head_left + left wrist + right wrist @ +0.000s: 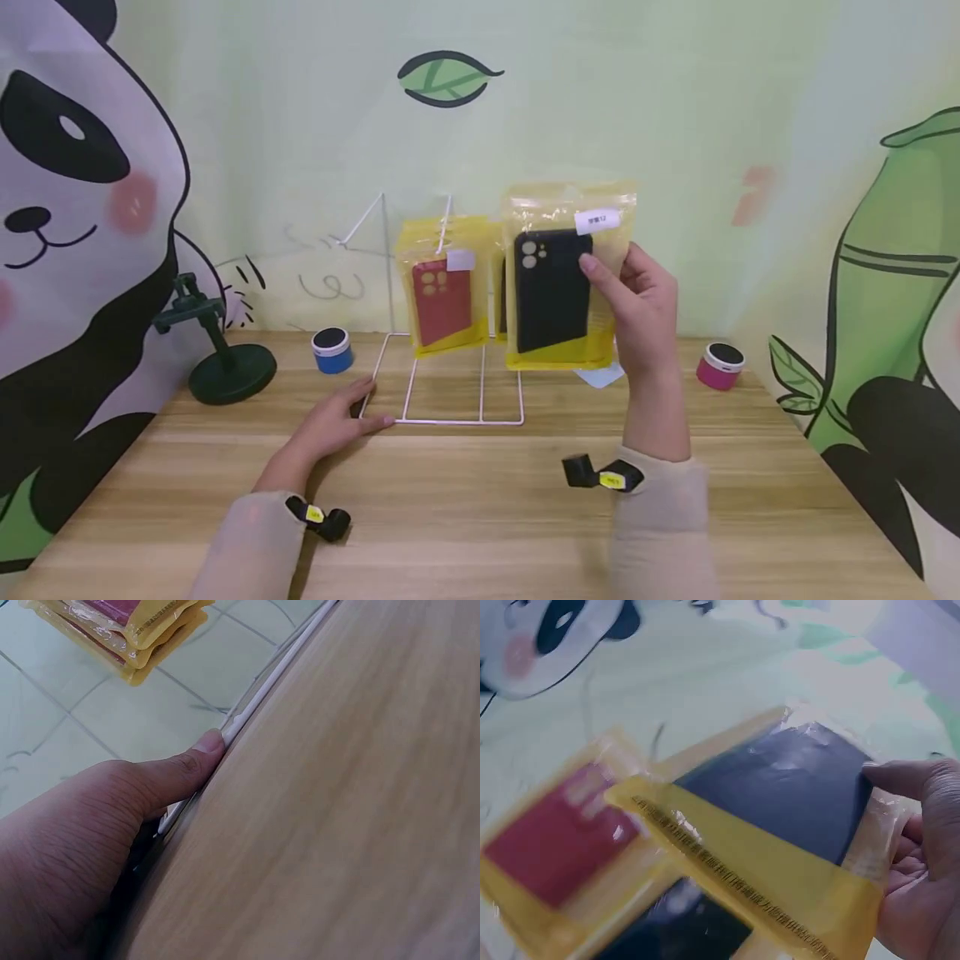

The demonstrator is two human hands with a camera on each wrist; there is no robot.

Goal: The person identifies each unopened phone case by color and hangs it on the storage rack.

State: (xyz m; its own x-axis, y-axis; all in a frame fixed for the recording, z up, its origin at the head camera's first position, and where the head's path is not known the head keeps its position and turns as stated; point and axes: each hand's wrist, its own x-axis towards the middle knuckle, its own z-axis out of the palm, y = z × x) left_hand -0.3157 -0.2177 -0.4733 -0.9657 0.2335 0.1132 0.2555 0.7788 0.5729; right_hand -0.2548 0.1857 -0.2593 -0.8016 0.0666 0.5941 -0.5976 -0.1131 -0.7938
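My right hand (648, 312) pinches a yellow zip bag with a black phone case (555, 292) by its right edge, thumb in front. The bag is upright, with a white label near its top. Just left of it, bagged red phone cases (442, 300) hang from a prong of a white wire display rack (520, 400). Another bag with a dark case (679, 922) shows partly behind the held one in the right wrist view. My left hand (341, 421) holds the rack's front left corner, thumb along the front bar (251, 705); its other fingers are mostly hidden.
A dark green stand (228, 371) and a blue round speaker (332, 350) stand left of the rack. A pink round speaker (722, 367) is at the right. Pale paper (600, 375) lies behind the right hand. A printed curtain (675, 100) backs the wooden table (465, 500).
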